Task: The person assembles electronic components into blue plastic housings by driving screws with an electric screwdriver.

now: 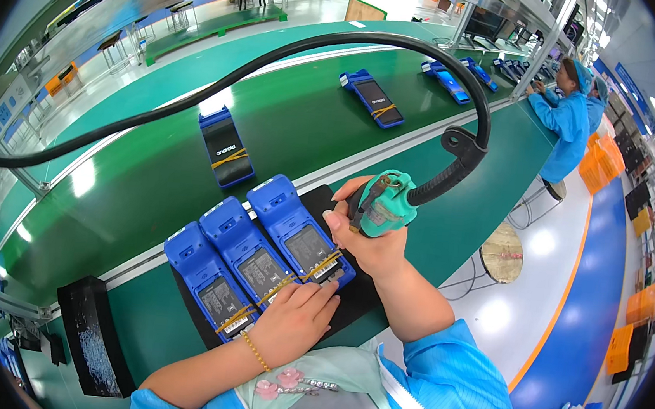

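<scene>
Three blue handheld payment terminals lie side by side with their backs up: a left one [215,288], a middle one [235,235] and a right one [284,212]. Each has a dark labelled panel and a yellow rubber band around its lower end. Under them is a black mat [361,305]. My left hand [298,319] rests on the lower ends of the terminals, fingers stretched out and holding nothing. Closed around a green-topped power screwdriver [390,202], my right hand [375,244] is beside the right terminal. The driver's tip is hidden from view.
A thick black cable [303,43] arches from the screwdriver across the bench. Beyond a metal rail, the green conveyor [142,188] carries several screen-up terminals [227,149]. A black bin [81,300] of small clear pieces stands at left. Co-workers in blue [565,120] sit at far right.
</scene>
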The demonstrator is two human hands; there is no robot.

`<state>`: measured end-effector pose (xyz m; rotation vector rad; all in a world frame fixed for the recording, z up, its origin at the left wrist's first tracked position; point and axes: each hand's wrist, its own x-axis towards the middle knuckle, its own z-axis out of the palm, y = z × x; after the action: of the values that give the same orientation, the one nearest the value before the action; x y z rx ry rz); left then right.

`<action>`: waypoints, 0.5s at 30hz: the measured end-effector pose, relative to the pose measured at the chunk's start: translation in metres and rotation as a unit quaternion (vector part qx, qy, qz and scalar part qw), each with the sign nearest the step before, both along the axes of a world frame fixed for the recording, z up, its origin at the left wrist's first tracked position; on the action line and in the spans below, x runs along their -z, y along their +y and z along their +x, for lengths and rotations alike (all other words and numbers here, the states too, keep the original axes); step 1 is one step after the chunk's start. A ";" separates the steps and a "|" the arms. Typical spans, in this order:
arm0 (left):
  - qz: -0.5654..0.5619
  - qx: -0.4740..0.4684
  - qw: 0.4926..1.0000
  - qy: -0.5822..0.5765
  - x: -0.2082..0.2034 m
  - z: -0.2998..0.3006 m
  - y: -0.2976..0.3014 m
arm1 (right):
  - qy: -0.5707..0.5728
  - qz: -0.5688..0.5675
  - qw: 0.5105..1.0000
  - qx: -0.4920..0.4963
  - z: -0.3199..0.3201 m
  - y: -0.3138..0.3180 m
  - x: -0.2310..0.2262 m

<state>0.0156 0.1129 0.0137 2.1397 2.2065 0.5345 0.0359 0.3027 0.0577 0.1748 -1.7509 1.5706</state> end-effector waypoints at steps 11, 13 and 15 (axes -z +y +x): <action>0.001 -0.001 1.000 0.008 0.000 0.000 -0.003 | -0.014 0.048 0.999 0.011 -0.001 -0.001 0.003; -0.002 -0.001 1.000 0.003 0.000 0.000 -0.003 | -0.014 0.042 0.999 0.002 0.000 -0.001 0.001; -0.001 -0.001 1.000 0.003 0.000 0.001 -0.002 | -0.014 0.037 0.999 -0.005 0.000 -0.002 0.000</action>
<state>0.0161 0.1104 0.0136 2.1411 2.2107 0.5270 0.0360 0.3011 0.0572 0.1987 -1.8332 1.5225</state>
